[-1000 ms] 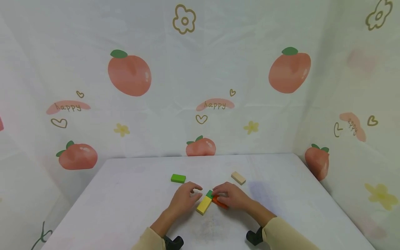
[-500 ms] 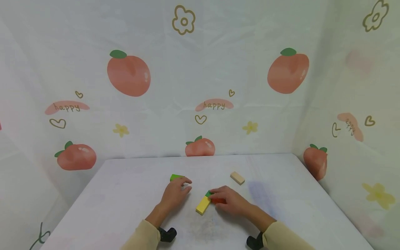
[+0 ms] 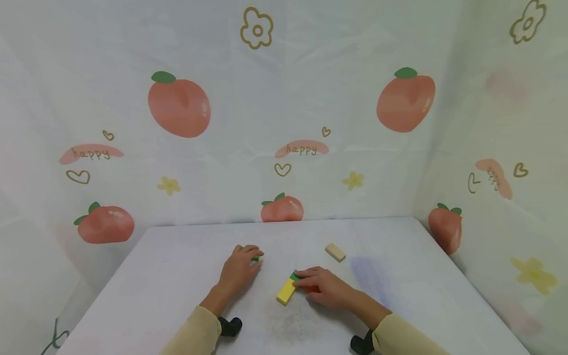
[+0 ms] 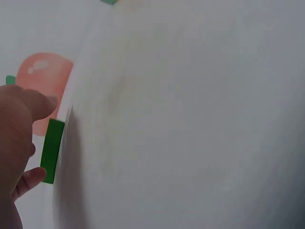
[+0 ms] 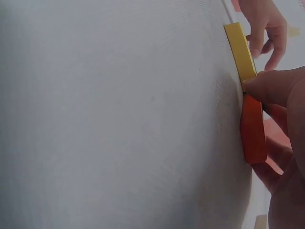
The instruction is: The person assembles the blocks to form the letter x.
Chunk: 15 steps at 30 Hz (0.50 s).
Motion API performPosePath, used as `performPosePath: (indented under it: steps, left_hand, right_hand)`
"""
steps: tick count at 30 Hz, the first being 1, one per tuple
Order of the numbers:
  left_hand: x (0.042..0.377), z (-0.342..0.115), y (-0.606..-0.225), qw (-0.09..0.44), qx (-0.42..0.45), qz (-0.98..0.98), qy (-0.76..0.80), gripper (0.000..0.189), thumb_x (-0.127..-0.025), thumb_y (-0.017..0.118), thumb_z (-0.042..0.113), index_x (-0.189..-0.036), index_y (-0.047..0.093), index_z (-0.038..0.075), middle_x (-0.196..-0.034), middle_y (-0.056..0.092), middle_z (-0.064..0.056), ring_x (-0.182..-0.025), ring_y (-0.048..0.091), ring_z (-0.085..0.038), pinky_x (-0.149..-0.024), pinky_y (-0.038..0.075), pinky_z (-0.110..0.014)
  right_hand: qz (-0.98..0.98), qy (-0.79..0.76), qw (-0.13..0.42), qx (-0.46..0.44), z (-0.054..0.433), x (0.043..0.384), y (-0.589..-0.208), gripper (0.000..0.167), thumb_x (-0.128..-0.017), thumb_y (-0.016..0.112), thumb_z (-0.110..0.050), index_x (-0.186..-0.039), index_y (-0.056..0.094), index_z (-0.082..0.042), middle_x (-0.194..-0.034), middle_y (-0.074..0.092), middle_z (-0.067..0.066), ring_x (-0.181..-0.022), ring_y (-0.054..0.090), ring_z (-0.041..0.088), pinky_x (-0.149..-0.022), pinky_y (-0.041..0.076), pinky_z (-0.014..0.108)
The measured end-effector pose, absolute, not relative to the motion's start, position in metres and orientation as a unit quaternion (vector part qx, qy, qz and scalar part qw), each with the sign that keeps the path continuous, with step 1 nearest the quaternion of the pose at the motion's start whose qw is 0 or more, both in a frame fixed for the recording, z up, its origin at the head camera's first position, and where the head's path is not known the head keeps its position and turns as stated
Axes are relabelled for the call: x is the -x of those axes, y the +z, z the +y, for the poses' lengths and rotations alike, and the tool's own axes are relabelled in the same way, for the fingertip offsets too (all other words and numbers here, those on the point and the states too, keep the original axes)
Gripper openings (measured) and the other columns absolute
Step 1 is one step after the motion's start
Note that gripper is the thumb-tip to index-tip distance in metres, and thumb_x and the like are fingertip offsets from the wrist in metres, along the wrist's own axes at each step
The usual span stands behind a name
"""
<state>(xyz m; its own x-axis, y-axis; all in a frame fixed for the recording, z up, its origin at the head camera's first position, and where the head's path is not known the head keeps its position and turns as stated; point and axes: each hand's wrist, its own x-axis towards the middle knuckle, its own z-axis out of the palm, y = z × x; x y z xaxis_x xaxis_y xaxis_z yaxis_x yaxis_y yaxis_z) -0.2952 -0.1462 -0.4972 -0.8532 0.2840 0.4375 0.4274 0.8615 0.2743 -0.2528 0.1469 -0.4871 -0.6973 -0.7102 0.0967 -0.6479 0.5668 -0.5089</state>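
Over at the left, my left hand (image 3: 238, 268) reaches round a green block (image 3: 256, 258), covering most of it from above. In the left wrist view a fingertip is right at one end of that green block (image 4: 52, 151), and the thumb lies just off the other end. My right hand (image 3: 328, 287) holds a red block (image 5: 253, 130) between thumb and fingers, the thumb right where it meets a yellow block (image 3: 286, 293). A darker green block (image 3: 295, 276) lies at the far end of the yellow one, partly behind my right fingertips.
A pale wooden block (image 3: 335, 252) lies farther back, right of centre. The white table (image 3: 177, 296) ends at a fabric backdrop (image 3: 222, 167) printed with fruit and flowers. A black strap piece (image 3: 230, 327) shows at each wrist.
My left hand has moved left and away from the yellow block to the lone green block. The right hand stays at the red block, its fingers now covering more of it.
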Motion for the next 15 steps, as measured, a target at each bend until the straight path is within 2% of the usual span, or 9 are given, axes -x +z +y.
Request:
performPosePath:
  steps: [7, 15]
  left_hand:
    - [0.304, -0.162, -0.496, 0.193, 0.227, -0.942, -0.152, 0.030, -0.082, 0.078, 0.022, -0.111, 0.073, 0.020, -0.122, 0.064, 0.002, -0.104, 0.053, -0.020, -0.084, 0.049, -0.037]
    - [0.314, -0.173, -0.493, 0.205, 0.265, -0.930, -0.148, 0.032, -0.078, 0.083, 0.024, -0.108, 0.074, 0.021, -0.121, 0.064, 0.002, -0.099, 0.054, -0.019, -0.081, 0.049, -0.037]
  right_hand:
    - [0.880, -0.263, 0.059, 0.391, 0.147, 0.254, -0.487, 0.045, -0.091, 0.067, -0.012, -0.134, 0.061, -0.024, -0.144, 0.048, -0.007, -0.131, 0.043, 0.021, -0.104, 0.038, 0.040]
    - [0.884, -0.270, 0.071, 0.375, 0.147, 0.253, -0.488, 0.045, -0.092, 0.067, -0.015, -0.135, 0.060, -0.026, -0.145, 0.046, -0.010, -0.132, 0.041, 0.018, -0.105, 0.037, 0.041]
